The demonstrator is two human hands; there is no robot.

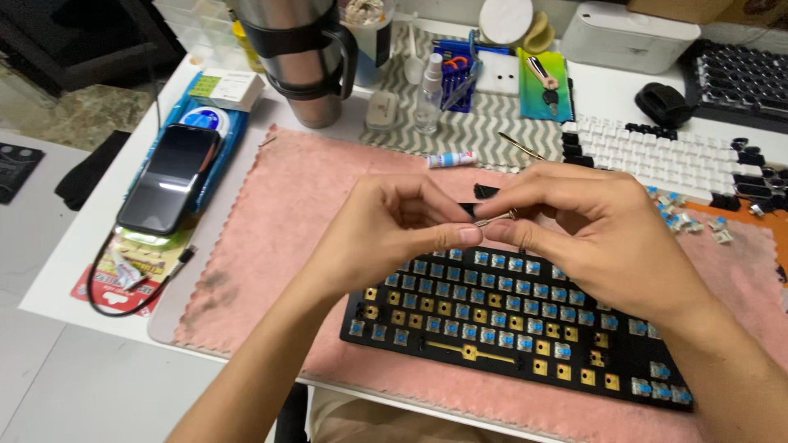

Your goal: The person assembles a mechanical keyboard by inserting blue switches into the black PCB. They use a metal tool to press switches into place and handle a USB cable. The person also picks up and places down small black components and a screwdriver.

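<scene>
Our left hand [394, 234] & right hand [574, 221] both pinch shut on a thin metal wire piece [497, 218], held just above the bare keyboard [525, 328] on the pink mat [279, 238]. We judge it light, stiff but bendable, slick, so we grip near both ends w/ fingertips, not mid-span.

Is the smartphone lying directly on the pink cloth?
No, the smartphone lies on a blue packet left of the pink cloth, on the white table.

Both hands' fingers [468, 236] pinched together
</scene>
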